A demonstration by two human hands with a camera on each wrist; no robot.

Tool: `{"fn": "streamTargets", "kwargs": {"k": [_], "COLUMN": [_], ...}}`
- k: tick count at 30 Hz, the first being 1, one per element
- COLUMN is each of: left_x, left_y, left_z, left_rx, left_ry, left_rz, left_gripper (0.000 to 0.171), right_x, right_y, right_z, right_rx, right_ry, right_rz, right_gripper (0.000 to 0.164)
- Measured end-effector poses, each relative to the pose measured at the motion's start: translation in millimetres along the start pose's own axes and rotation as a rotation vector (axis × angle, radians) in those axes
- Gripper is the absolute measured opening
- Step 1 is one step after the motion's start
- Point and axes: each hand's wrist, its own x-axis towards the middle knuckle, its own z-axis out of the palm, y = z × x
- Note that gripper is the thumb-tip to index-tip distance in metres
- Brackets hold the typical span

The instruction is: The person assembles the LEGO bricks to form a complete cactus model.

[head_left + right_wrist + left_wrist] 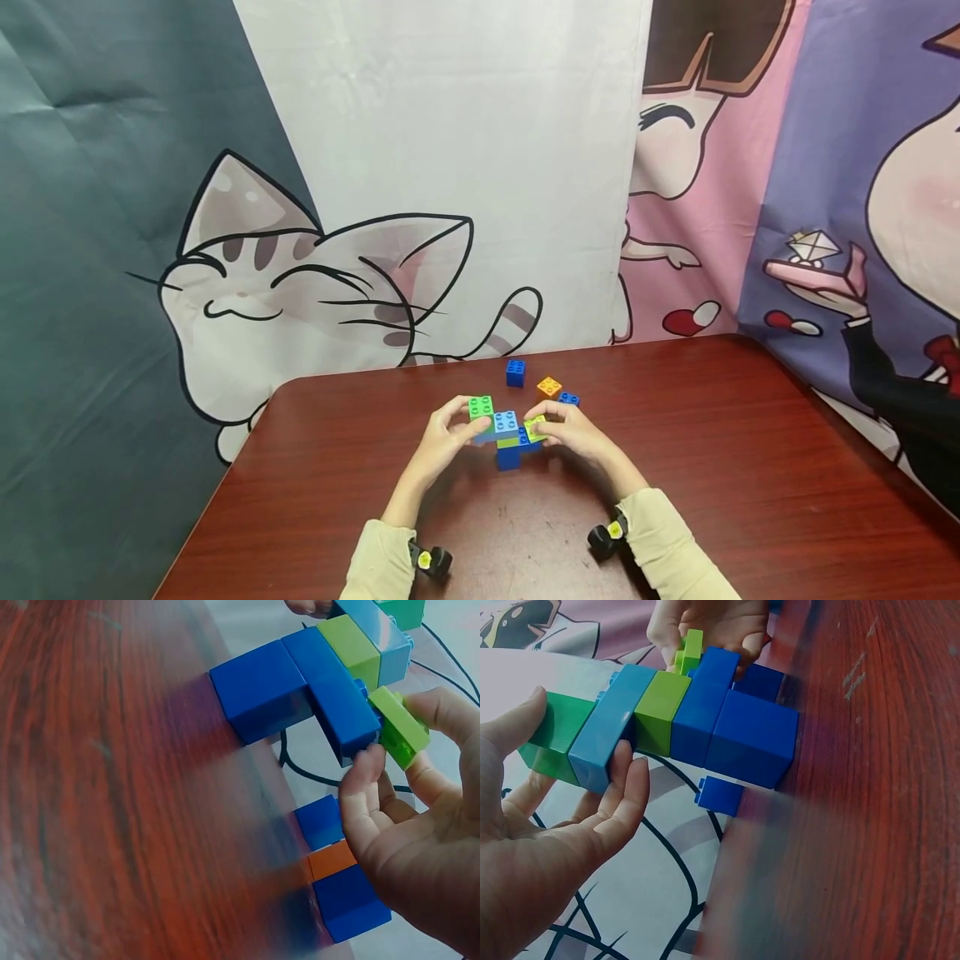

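Note:
A stepped stack of toy building bricks stands on the table between both hands. Its base is a blue brick, with a longer blue brick, a lime brick, a light blue brick and a green brick above. My left hand grips the upper left end, thumb and fingers round the green and light blue bricks. With thumb and fingers, my right hand pinches a second, thin lime brick at the studs on the right end of the long blue brick.
Behind the stack on the brown table lie a blue brick, an orange brick and another blue brick, partly behind the right hand. A cartoon-printed cloth hangs along the table's far edge.

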Motion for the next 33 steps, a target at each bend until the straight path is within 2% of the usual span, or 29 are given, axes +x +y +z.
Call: {"fn": "streamTargets", "kwargs": {"k": [7, 21, 33], "left_x": [0.3, 1.4, 1.0], "left_y": [0.3, -2.5, -3.0], "left_z": [0.9, 1.3, 0.2], "left_rx": [0.001, 0.022, 0.013], "left_ry": [0.002, 0.003, 0.011], "left_rz": [0.003, 0.005, 0.0], "left_gripper": [0.036, 0.036, 0.034], "right_x": [0.5, -0.5, 0.3], "right_y": [3.7, 7.6, 6.4], "right_z": [-0.2, 3.0, 4.6], "right_rx": [0.044, 0.114, 0.106], "right_ry": [0.015, -0.007, -0.003], "right_rz": [0.043, 0.024, 0.019], "right_gripper": [0.032, 0.031, 0.031]}}
